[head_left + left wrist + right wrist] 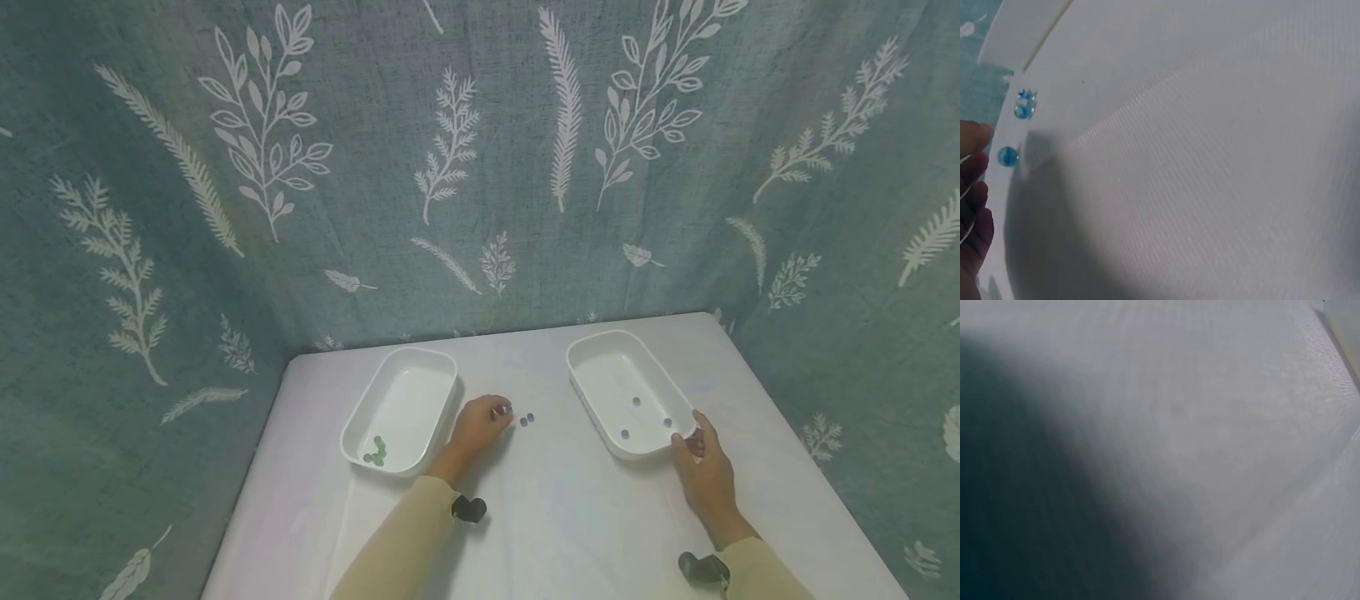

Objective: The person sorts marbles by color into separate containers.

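So the left hand (478, 423) had its fingers loosely bent and parted, with a blue marble (508, 409) right at the fingertips; couldn't tell if they touched it. Two more marbles (530, 417) sat on the desk (540, 500) just right of that. The right hand (708, 479) was pinching the near corner of a white tray (611, 375) with three marbles inside. Another tray (416, 387), left of the left hand, held some green marbles (379, 447).

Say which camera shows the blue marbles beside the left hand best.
The left wrist view: the marbles appear largest, their blue clear. The head view shows them only as small dots; the right wrist view shows none.
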A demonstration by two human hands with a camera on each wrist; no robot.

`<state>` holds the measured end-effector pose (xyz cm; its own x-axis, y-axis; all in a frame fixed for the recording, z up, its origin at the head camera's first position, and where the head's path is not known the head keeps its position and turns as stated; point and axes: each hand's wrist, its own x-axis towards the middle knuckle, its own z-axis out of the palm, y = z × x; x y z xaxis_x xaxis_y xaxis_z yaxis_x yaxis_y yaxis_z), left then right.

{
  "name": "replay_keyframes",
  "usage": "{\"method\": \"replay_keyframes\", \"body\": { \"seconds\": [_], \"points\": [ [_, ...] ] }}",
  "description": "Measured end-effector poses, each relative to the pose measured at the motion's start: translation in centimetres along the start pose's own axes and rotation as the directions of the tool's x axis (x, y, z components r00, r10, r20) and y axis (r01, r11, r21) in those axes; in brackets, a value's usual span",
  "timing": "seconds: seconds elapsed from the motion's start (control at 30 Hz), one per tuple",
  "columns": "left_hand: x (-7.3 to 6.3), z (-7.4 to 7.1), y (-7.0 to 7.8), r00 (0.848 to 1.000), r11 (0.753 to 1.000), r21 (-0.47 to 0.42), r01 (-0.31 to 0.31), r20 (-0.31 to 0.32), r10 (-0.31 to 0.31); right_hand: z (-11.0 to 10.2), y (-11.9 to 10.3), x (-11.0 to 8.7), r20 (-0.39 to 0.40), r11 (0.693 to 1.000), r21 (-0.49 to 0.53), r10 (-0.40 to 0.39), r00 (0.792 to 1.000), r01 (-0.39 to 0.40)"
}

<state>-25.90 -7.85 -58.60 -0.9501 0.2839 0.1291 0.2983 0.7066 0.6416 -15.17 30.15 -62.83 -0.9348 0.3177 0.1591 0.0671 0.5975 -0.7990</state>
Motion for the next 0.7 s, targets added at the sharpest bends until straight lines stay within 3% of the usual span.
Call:
{"method": "replay_keyframes", "body": {
  "seconds": [0.23, 0.7],
  "points": [
    [0.0, 0.4, -1.0, 0.998, 0.999, -0.011, 0.050, 0.039, -0.050, 0.2, 0.2, -0.1, -0.001, 1.000, -0.002, 0.000, 1.000, 0.000],
    [0.1, 1.5, -1.6, 0.998, 0.998, 0.022, 0.059, 0.010, -0.059, 0.2, 0.3, 0.0, -0.012, 1.000, -0.011, -0.004, 1.000, 0.004]
  ]
}}
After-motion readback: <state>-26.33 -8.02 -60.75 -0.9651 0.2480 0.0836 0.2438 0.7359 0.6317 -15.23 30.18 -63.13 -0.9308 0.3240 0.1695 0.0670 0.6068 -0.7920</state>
